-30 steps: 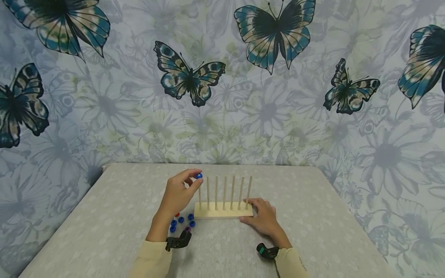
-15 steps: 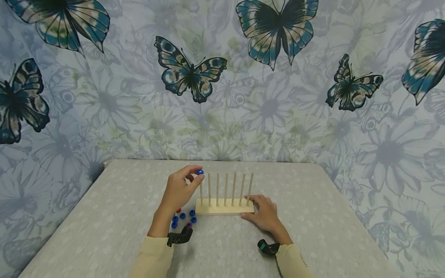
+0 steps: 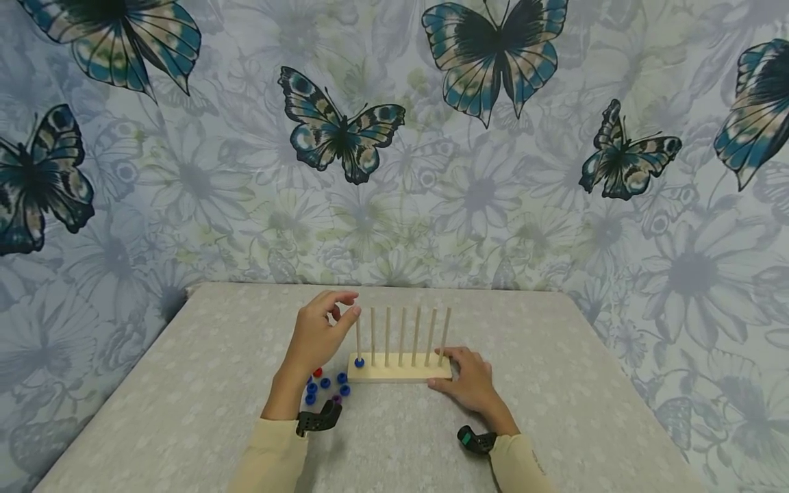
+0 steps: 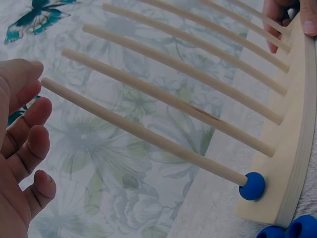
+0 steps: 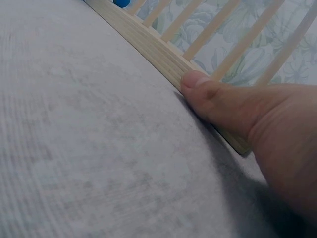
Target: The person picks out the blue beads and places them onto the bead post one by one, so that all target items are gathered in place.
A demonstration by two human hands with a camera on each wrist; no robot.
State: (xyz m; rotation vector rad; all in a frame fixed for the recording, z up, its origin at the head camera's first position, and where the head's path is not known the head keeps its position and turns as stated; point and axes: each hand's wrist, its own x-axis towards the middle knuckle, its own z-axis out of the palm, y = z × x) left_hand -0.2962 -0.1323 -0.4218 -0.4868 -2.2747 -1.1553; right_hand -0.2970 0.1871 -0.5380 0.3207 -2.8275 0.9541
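A wooden peg rack (image 3: pixel 401 370) with several upright pegs stands on the table. At the foot of its leftmost peg sits a blue bead (image 3: pixel 359 363), threaded on the peg and down at the base; it shows in the left wrist view as a blue bead (image 4: pixel 252 186). My left hand (image 3: pixel 320 332) hovers beside that peg's top, thumb and forefinger apart with nothing between them. My right hand (image 3: pixel 470 382) grips the right end of the base, thumb along the front edge, as the thumb (image 5: pixel 213 96) in the right wrist view shows.
Left of the rack lie several loose blue beads (image 3: pixel 325 383), a red bead (image 3: pixel 318 372) and a purple bead (image 3: pixel 336 398), close to the left forearm. A pale cloth (image 3: pixel 394 438) covers the table. A butterfly-patterned wall hanging (image 3: pixel 394 233) rises behind it.
My left hand has let go of the blue bead at the peg's top, and the bead has dropped down the leftmost peg to the base. The right hand keeps its grip.
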